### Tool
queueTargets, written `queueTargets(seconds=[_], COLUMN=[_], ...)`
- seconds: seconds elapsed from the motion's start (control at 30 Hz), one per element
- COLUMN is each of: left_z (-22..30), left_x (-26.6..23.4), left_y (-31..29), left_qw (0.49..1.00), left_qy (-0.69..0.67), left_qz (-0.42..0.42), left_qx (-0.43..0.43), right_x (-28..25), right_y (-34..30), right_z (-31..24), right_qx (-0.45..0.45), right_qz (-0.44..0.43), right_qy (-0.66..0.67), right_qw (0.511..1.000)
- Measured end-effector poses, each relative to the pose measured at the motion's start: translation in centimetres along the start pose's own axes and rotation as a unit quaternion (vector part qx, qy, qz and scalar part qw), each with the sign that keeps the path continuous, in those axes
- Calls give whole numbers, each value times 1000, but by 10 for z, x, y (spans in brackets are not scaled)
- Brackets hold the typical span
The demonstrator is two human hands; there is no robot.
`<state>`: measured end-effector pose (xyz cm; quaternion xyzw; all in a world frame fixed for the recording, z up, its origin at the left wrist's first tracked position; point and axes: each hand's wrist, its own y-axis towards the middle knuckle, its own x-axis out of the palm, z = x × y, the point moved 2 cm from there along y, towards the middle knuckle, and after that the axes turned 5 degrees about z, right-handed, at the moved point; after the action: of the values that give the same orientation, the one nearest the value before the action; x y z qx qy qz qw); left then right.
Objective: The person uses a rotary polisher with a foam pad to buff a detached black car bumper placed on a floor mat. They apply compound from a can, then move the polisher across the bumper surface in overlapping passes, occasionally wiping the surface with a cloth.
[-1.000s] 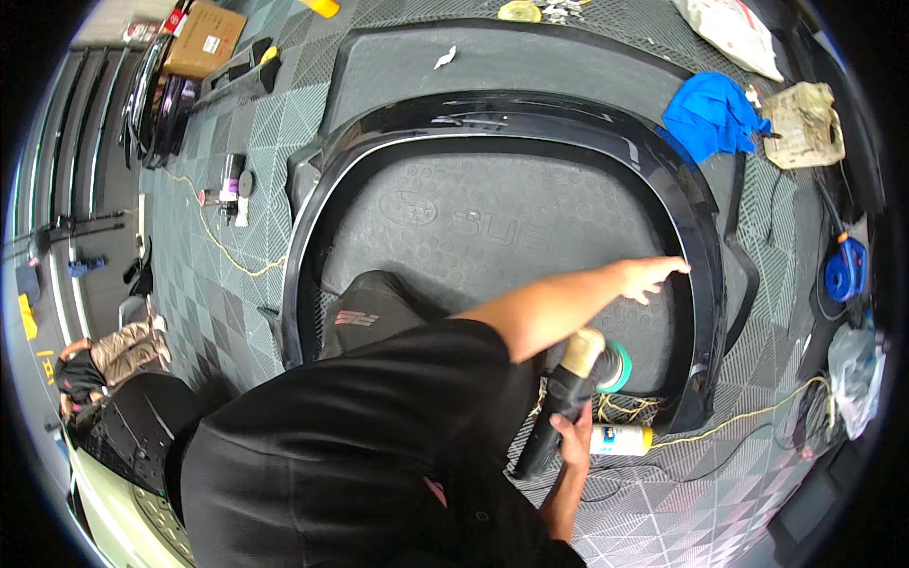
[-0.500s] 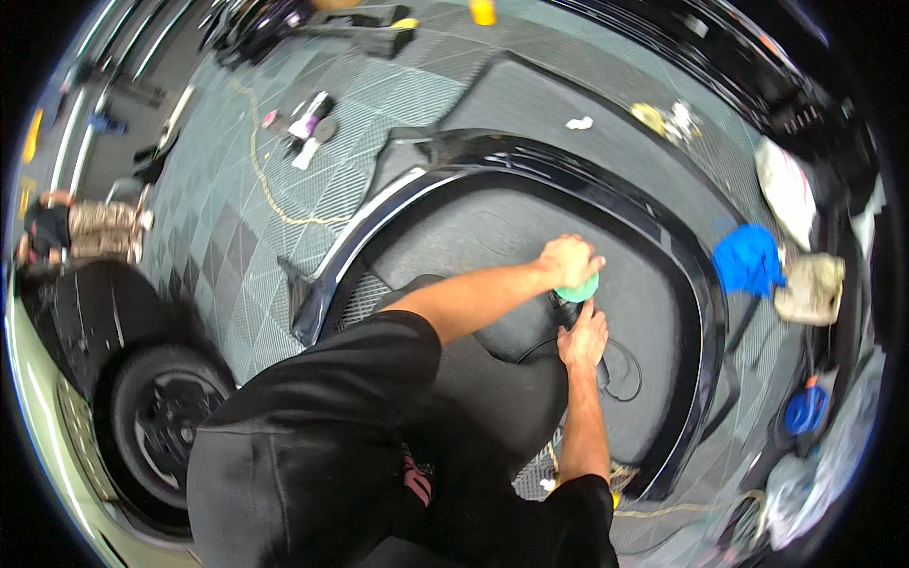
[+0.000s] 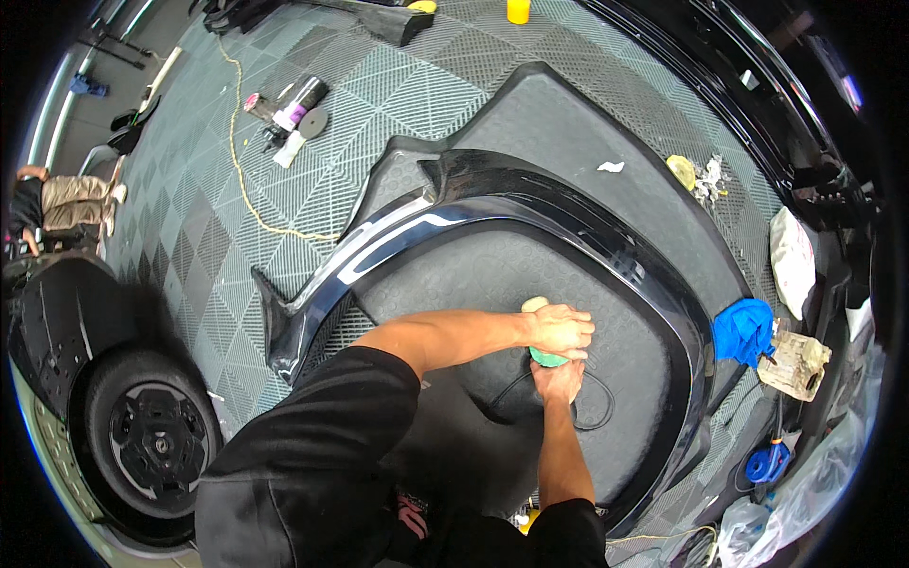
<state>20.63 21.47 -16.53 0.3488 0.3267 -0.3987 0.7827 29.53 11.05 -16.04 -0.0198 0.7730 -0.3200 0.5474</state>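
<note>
My left hand (image 3: 559, 330) is closed over a round pad, whose green part (image 3: 546, 359) shows below the palm and whose cream part (image 3: 535, 304) peeks out above the knuckles. Right beneath it, my right hand (image 3: 559, 381) is wrapped around a dark handheld power tool, mostly hidden by the hands; it looks like a polisher. From there a black cord (image 3: 609, 402) loops over the dark mat (image 3: 454, 275). Around both hands arches a glossy black curved car body panel (image 3: 606, 248), lying on the mat.
Bottles and a round disc (image 3: 313, 122) lie on the tiled floor, beside a yellow cord (image 3: 241, 180). A blue cloth (image 3: 743, 329) and a stained container (image 3: 793, 366) are at right. A car wheel (image 3: 156, 440) stands at left; another person's legs (image 3: 76, 202) show far left.
Both hands have moved nearer to me and slightly left with the tool. My left hand now covers more of the green pad, and the cream part has come into sight.
</note>
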Motion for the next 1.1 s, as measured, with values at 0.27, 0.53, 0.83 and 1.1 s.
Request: queueTargets(seconds=[0.27, 0.53, 0.83, 1.1], left_z=[31, -92, -355, -417], left_x=[-30, -214, -242, -363], left_y=[2, 57, -59, -439], left_qw=[997, 894, 763, 547], left_qy=[-65, -41, 18, 377], left_qz=[-23, 338, 301, 157], left_qx=[17, -292, -571, -731], right_x=[25, 24, 34, 52], right_y=[6, 7, 7, 12], right_z=[12, 11, 15, 36], right_qx=[14, 27, 19, -130], right_qz=[-8, 39, 108, 170], right_qy=[-75, -24, -33, -68], right_qw=[997, 999, 993, 974])
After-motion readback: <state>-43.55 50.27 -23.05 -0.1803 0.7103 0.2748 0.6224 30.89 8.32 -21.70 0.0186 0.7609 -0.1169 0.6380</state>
